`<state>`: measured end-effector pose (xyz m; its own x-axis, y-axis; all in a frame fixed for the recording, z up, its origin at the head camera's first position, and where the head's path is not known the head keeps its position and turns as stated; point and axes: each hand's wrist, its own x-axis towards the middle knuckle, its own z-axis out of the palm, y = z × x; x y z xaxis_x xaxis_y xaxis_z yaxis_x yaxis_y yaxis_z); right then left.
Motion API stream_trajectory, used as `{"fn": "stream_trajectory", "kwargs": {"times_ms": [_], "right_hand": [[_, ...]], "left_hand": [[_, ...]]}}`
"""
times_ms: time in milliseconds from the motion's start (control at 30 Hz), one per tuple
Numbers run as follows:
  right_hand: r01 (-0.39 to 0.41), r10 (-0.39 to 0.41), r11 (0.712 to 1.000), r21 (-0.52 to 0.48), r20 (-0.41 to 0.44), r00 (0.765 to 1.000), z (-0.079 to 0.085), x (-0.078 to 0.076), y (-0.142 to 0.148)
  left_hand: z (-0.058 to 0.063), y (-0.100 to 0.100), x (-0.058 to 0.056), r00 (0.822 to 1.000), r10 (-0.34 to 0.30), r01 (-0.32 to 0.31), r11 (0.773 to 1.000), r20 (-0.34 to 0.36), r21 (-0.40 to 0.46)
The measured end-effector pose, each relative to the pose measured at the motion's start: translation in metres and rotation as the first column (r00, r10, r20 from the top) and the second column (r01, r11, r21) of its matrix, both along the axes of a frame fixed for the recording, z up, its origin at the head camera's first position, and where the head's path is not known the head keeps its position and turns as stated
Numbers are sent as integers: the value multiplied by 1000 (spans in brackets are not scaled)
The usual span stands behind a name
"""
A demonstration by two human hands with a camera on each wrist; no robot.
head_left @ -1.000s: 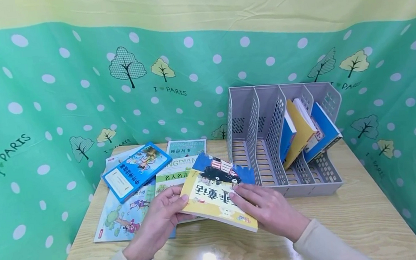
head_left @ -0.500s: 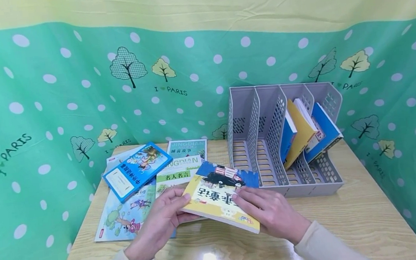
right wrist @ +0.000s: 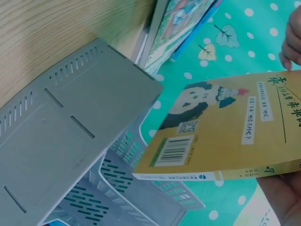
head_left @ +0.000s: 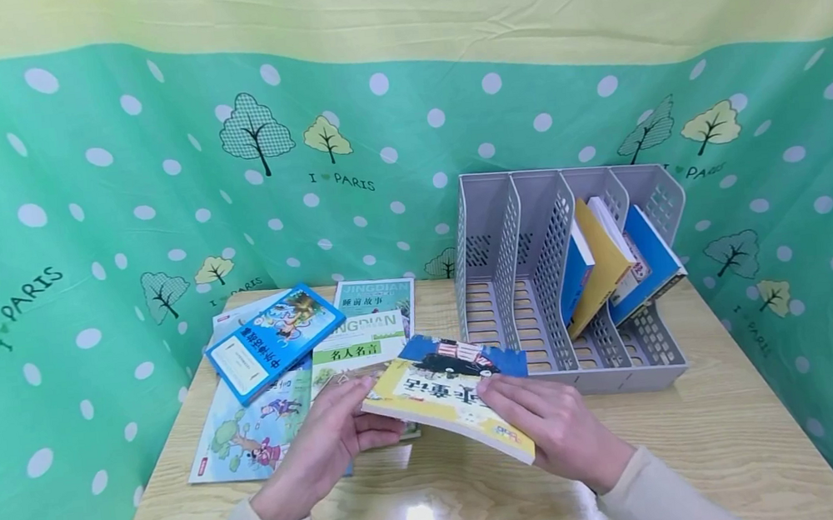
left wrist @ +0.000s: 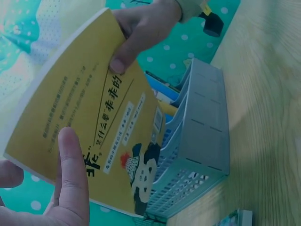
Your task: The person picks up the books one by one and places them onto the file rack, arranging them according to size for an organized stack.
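A yellow and blue children's book (head_left: pixel 437 394) is held up over the table, tilted, with its front cover toward the head camera. My right hand (head_left: pixel 564 426) grips its right side: the fingers lie on the cover and the thumb (left wrist: pixel 123 57) presses the yellow back cover. At the opposite corner is my left hand (head_left: pixel 329 448), with a straight finger (left wrist: pixel 73 174) just under the back cover. Its thumb stands off the book's edge, and whether that finger touches the book is hard to tell. The right wrist view shows the barcode and spine.
Right of the book stands a grey file rack (head_left: pixel 609 379), its right compartments holding a yellow book (head_left: pixel 601 263) and blue books (head_left: pixel 642 259). On the table's left lie a blue book (head_left: pixel 277 340), a green-and-white book (head_left: pixel 353 351) and other thin books. A patterned curtain (head_left: pixel 352 216) hangs behind.
The book has shifted right and slightly down, tipping flatter, along with my right hand. My left hand has loosened from its corner, the thumb no longer lying over the cover.
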<state>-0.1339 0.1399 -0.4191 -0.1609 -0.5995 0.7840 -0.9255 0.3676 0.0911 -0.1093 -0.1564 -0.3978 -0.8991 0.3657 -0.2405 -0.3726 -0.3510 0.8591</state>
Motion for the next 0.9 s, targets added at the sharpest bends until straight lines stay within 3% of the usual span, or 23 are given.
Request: {"fn": "stream_trajectory", "kwargs": {"times_ms": [200, 600, 900], "right_hand": [[18, -16, 999, -51, 44, 999, 6, 4, 4], [-1, 7, 979, -203, 32, 999, 22, 3, 17], [31, -33, 940, -339, 1, 999, 30, -2, 29]], "left_hand": [[-3, -2, -2, 1000, 2, -2, 1000, -18, -10], [-10, -6, -6, 998, 61, -63, 992, -17, -112], [-21, -12, -11, 988, 156, -146, 957, 20, -252]]}}
